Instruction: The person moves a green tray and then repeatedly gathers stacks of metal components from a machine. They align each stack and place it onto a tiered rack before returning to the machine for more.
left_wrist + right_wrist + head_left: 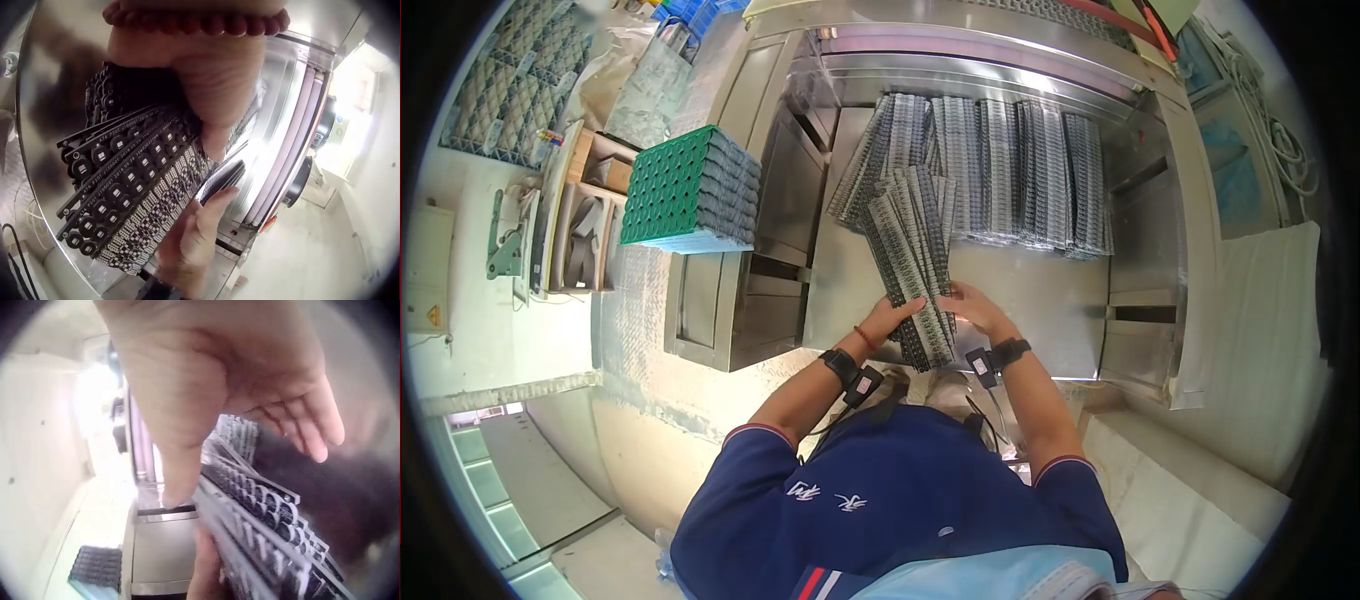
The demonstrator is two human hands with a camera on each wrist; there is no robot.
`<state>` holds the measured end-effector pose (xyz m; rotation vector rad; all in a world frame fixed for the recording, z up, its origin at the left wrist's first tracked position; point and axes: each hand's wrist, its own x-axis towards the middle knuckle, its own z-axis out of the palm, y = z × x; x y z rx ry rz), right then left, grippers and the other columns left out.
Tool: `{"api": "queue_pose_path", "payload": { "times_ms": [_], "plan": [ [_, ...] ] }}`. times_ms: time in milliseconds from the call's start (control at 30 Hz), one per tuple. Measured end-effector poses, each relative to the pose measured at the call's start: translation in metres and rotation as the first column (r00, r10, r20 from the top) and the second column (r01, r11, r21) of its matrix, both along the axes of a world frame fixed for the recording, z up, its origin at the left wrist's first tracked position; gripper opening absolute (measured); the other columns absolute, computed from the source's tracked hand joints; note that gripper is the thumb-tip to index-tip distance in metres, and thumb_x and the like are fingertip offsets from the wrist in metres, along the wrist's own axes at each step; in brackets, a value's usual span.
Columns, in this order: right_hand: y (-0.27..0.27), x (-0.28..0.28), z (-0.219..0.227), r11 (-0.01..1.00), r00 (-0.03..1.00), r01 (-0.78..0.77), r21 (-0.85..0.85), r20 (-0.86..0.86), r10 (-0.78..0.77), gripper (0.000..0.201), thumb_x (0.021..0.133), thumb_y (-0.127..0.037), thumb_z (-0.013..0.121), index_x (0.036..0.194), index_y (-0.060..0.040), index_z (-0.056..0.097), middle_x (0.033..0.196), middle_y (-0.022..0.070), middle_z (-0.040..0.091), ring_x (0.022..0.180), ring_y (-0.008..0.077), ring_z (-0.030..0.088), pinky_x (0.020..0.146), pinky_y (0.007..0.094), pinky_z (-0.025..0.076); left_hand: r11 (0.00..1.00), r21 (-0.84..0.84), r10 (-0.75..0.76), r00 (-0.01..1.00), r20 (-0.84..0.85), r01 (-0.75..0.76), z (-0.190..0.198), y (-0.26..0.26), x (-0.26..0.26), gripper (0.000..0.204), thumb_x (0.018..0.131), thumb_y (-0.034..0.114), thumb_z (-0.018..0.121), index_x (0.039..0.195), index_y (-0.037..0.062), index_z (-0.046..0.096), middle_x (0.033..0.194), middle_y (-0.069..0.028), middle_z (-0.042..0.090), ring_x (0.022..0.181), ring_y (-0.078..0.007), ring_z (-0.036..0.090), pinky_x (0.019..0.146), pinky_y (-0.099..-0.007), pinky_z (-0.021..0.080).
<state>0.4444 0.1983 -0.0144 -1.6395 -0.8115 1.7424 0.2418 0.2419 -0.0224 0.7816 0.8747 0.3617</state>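
Observation:
A fanned bundle of long circuit board strips, with rows of round black parts and white printing on the edges, lies slanted in front of the person. My left hand grips the bundle from its left side, the thumb laid over the strips. The fingers of that hand are mostly hidden in the left wrist view. At the right side of the same bundle is my right hand, its thumb and fingers spread and fairly straight. The strips overlap unevenly, their ends stepped.
Several stacks of similar strips stand side by side at the back of the steel tray surface. A pile of green trays rests on the left ledge. Raised steel walls border the work area.

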Motion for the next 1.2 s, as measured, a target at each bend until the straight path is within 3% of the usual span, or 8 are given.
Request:
{"api": "queue_pose_path", "payload": {
  "times_ms": [67, 300, 367, 467, 833, 933, 1033, 1200],
  "plan": [
    [0.002, -0.018, 0.003, 0.996, 0.868, 0.047, 0.081, -0.496, 0.0, 0.056, 0.068, -0.019, 0.075, 0.114, 0.0018, 0.051, 0.104, 0.0101, 0.059, 0.092, 0.0187, 0.057, 0.079, 0.0323, 0.047, 0.998, -0.058, -0.01, 1.0, -0.015, 0.009, -0.003, 0.0, -0.003, 0.042, 0.085, 0.027, 0.062, 0.115, 0.0003, 0.052, 0.105, -0.0066, 0.06, 0.09, -0.0153, 0.059, 0.078, -0.0295, 0.049],
    [-0.019, -0.035, 0.029, 0.993, 0.889, 0.065, 0.093, -0.457, -0.015, 0.063, 0.061, -0.003, 0.075, 0.116, 0.0036, 0.045, 0.105, 0.0112, 0.058, 0.092, 0.0191, 0.058, 0.086, 0.0328, 0.046, 0.804, -0.02, -0.591, 0.795, -0.139, 0.594, 0.001, 0.006, -0.027, 0.052, 0.076, 0.025, 0.07, 0.119, 0.002, 0.05, 0.108, -0.0071, 0.058, 0.095, -0.0152, 0.055, 0.082, -0.0281, 0.045],
    [-0.032, -0.027, 0.005, 0.983, 0.928, 0.042, 0.18, -0.371, 0.028, 0.072, 0.059, -0.011, 0.077, 0.119, 0.0061, 0.04, 0.105, 0.0148, 0.058, 0.093, 0.0231, 0.058, 0.087, 0.0337, 0.045, 0.796, 0.027, -0.6, 0.794, -0.093, 0.605, -0.023, -0.006, -0.026, 0.058, 0.07, 0.02, 0.074, 0.12, 0.0026, 0.05, 0.111, -0.0076, 0.057, 0.099, -0.016, 0.054, 0.085, -0.0305, 0.044],
    [-0.037, -0.006, 0.027, 0.924, 0.882, -0.354, 0.141, 0.379, 0.28, 0.077, 0.055, -0.026, 0.077, 0.113, 0.0067, 0.039, 0.096, 0.0238, 0.058, 0.093, 0.0368, 0.058, 0.082, 0.0359, 0.046, 0.776, -0.102, -0.626, 0.78, 0.005, 0.623, -0.026, -0.02, -0.007, 0.051, 0.07, 0.016, 0.075, 0.114, 0.0022, 0.054, 0.103, -0.0065, 0.059, 0.086, -0.0155, 0.059, 0.073, -0.0293, 0.051],
    [-0.032, 0.021, 0.03, 0.71, 0.282, -0.677, -0.193, 0.823, 0.493, 0.063, 0.06, -0.013, 0.074, 0.111, -0.0014, 0.04, 0.102, 0.0175, 0.056, 0.095, 0.0334, 0.057, 0.076, 0.042, 0.048, 0.734, -0.084, -0.656, 0.673, -0.342, 0.673, -0.014, -0.001, 0.015, 0.031, 0.074, 0.027, 0.071, 0.086, 0.0002, 0.061, 0.074, -0.0096, 0.061, 0.063, -0.0221, 0.064, 0.054, -0.0318, 0.053],
    [-0.046, 0.018, 0.019, 0.717, 0.223, -0.67, -0.189, 0.871, 0.438, 0.065, 0.064, -0.011, 0.071, 0.118, -0.005, 0.036, 0.104, 0.0145, 0.053, 0.096, 0.0316, 0.056, 0.073, 0.0429, 0.047, 0.533, 0.308, -0.129, 0.435, -0.891, 0.788, 0.028, 0.005, -0.017, 0.038, 0.066, 0.029, 0.073, 0.088, -0.0001, 0.063, 0.075, -0.0136, 0.063, 0.076, -0.0281, 0.062, 0.07, -0.0379, 0.05],
    [-0.057, 0.015, 0.015, 0.737, 0.211, -0.671, -0.084, 0.931, 0.299, 0.066, 0.066, -0.008, 0.068, 0.123, -0.0072, 0.034, 0.104, 0.0132, 0.051, 0.092, 0.0305, 0.055, 0.071, 0.0429, 0.046, 0.523, 0.526, 0.243, 0.475, -0.846, 0.67, 0.029, 0.013, -0.053, 0.063, 0.057, 0.026, 0.078, 0.112, 0.0044, 0.053, 0.104, -0.0193, 0.056, 0.1, -0.0347, 0.053, 0.086, -0.0436, 0.043],
    [-0.06, 0.012, 0.008, 0.761, 0.239, -0.647, -0.047, 0.936, 0.26, 0.068, 0.066, -0.008, 0.067, 0.125, -0.008, 0.033, 0.104, 0.0122, 0.05, 0.091, 0.0301, 0.055, 0.072, 0.0437, 0.045, 0.047, 0.7, 0.468, 0.604, -0.646, 0.712, 0.05, 0.039, -0.041, 0.085, 0.047, 0.019, 0.084, 0.122, 0.0117, 0.044, 0.126, -0.0186, 0.039, 0.115, -0.0396, 0.038, 0.091, -0.0461, 0.04]
  ]
}}
